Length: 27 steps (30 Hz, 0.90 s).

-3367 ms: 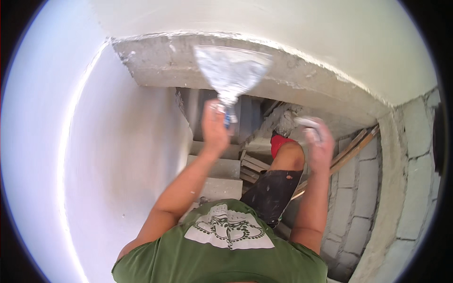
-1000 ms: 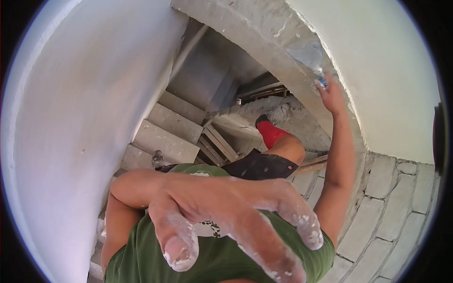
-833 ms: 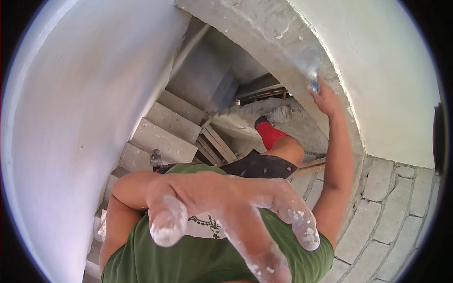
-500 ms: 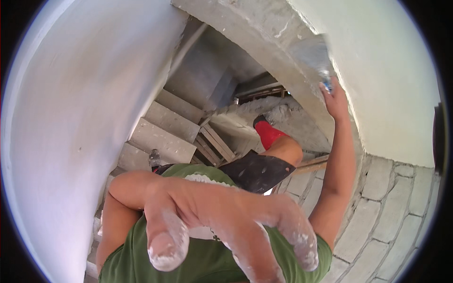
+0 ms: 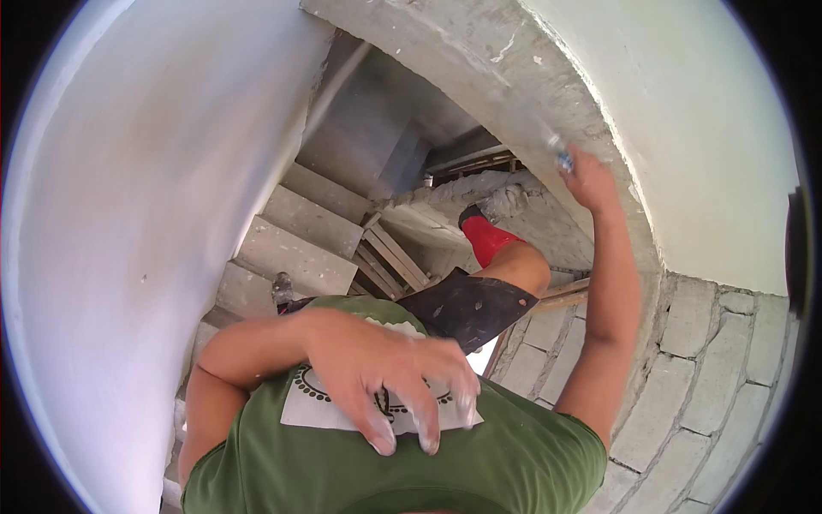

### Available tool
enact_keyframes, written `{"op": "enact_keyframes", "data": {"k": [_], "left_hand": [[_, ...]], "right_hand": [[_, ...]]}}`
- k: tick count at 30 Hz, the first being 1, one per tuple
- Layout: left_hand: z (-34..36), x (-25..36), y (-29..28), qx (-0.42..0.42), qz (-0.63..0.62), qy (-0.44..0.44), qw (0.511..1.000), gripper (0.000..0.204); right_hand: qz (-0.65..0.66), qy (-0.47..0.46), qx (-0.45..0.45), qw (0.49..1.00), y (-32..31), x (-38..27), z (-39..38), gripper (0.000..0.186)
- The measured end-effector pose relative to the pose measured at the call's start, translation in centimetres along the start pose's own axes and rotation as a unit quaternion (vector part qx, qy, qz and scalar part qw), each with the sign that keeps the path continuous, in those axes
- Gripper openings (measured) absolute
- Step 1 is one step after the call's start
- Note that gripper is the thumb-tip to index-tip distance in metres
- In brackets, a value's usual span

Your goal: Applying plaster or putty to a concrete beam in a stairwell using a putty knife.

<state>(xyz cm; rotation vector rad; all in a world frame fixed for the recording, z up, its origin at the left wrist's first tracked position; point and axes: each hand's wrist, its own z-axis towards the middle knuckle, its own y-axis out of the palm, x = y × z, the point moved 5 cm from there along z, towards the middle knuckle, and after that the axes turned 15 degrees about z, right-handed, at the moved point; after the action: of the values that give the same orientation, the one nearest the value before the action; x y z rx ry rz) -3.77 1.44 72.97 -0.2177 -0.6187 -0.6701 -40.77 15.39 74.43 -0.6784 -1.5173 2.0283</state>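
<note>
My right hand (image 5: 590, 180) grips a putty knife by its blue handle (image 5: 564, 160), up against the rough concrete beam (image 5: 479, 64) at the upper right. Motion smears the blade, so its edge is hard to make out. In front of my green shirt (image 5: 282, 467), my left hand (image 5: 390, 364) hangs with loosely bent fingers spread apart and nothing in them. White powder or paste coats its fingertips.
Concrete steps (image 5: 295, 253) descend at the left beside a smooth pale wall (image 5: 137, 257). Wooden planks (image 5: 394, 257) stand by the steps. My leg in a red sock (image 5: 490, 242) rests on a rough ledge. Block masonry (image 5: 685, 385) fills the lower right.
My right hand has moved slightly left with the putty knife, whose wide blade showed more plainly before. My left hand has drawn away from the camera toward my chest.
</note>
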Motion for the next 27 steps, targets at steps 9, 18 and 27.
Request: {"op": "enact_keyframes", "data": {"k": [9, 18, 27], "left_hand": [[3.8, 2.3, -1.9, 0.325, 0.059, 0.167, 0.929, 0.023], [4.5, 2.9, -2.0, 0.256, -0.148, 0.115, 0.948, 0.024], [-28.0, -12.8, -4.5, 0.353, 0.157, -0.602, 0.699, 0.055]], "right_hand": [[0.079, 0.03, -0.093, 0.992, 2.3, 2.9, 1.0, 0.036], [-0.098, 0.008, -0.138, 0.986, -0.9, 5.2, -1.2, 0.044], [0.011, 0.095, -0.111, 0.989, -2.6, 3.8, -2.9, 0.043]]}}
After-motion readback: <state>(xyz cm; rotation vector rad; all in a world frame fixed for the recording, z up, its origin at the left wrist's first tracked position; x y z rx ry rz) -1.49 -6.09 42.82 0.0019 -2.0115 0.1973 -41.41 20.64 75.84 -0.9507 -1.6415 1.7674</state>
